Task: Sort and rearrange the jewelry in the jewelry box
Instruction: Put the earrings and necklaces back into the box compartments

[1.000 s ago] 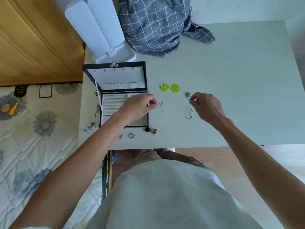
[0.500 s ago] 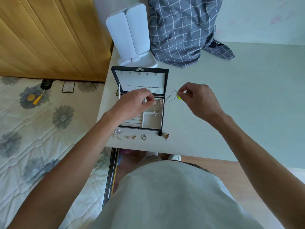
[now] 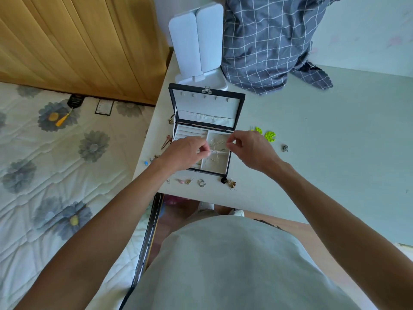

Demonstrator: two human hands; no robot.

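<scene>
From my remote feed: over the open jewelry box (image 3: 204, 108) at the table's (image 3: 324, 142) nine o'clock edge, left hand (image 3: 185, 153) and right hand (image 3: 250, 148) each pinch a thin chain (image 3: 218, 146) above its right compartment.

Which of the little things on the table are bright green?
The two round earrings lying right of the jewelry box, beside the right hand. The other loose pieces on the table look silver, gold, pink or black.

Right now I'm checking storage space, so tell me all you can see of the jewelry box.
The jewelry box is black outside with a pale lining. It stands open near the table's left edge, lid upright with a metal clasp. Inside are ring rolls left and open compartments right. Both hands hover over thin chains there.
</scene>
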